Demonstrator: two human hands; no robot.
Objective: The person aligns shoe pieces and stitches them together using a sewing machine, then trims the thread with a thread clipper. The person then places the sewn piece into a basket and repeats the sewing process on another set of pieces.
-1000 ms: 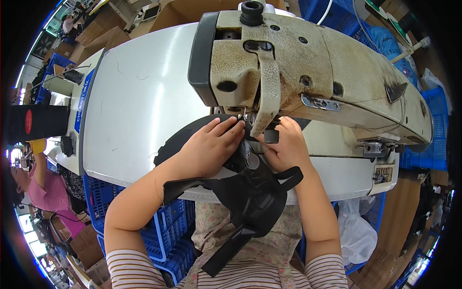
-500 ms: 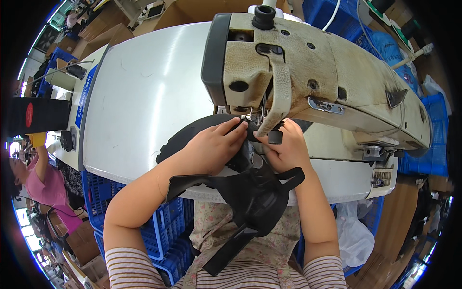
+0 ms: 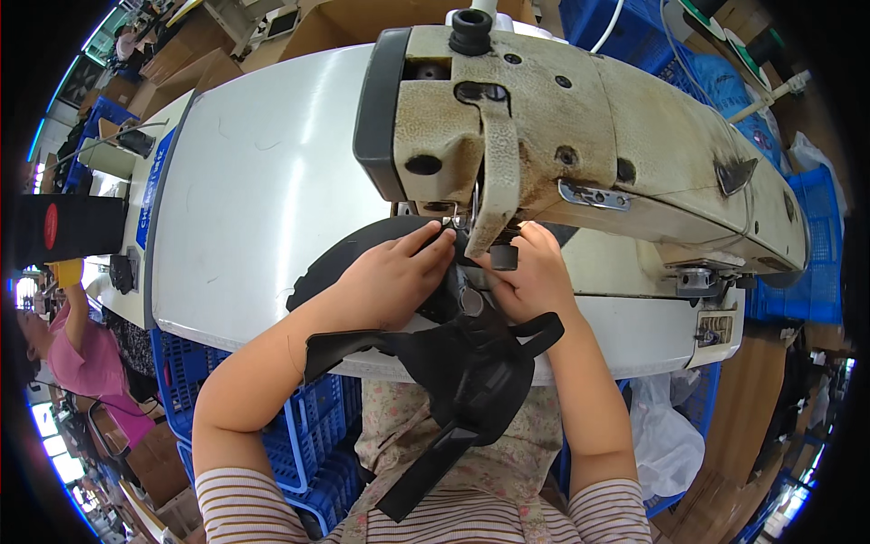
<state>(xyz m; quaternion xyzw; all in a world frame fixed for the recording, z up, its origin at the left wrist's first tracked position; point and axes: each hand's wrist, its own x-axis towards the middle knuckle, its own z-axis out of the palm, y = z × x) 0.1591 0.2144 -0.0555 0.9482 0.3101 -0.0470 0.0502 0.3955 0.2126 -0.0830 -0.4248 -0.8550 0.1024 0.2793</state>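
Note:
A black bra (image 3: 480, 376) with molded cups and loose straps lies partly on the sewing machine's white bed, its near part hanging over the front edge toward my lap. My left hand (image 3: 394, 276) grips its far part, fingertips pressed together just left of the needle area; the thumb is hidden. My right hand (image 3: 535, 272) pinches the cloth on the other side, close behind the presser-foot lever, with some fingers hidden by the machine. Above both hands stands the worn cream sewing machine head (image 3: 507, 118). The stitching point itself is mostly covered.
The white table (image 3: 263, 181) stretches left of the machine. Blue crates (image 3: 313, 426) stand below it, and a white plastic bag (image 3: 666, 435) is at lower right. Thread spools (image 3: 766, 45) are at the upper right. Another person in pink (image 3: 86, 354) works at the far left.
The view has shifted slightly, so the machine appears a little further left. Both hands keep their hold on the bra near the needle, with barely any movement against the machine.

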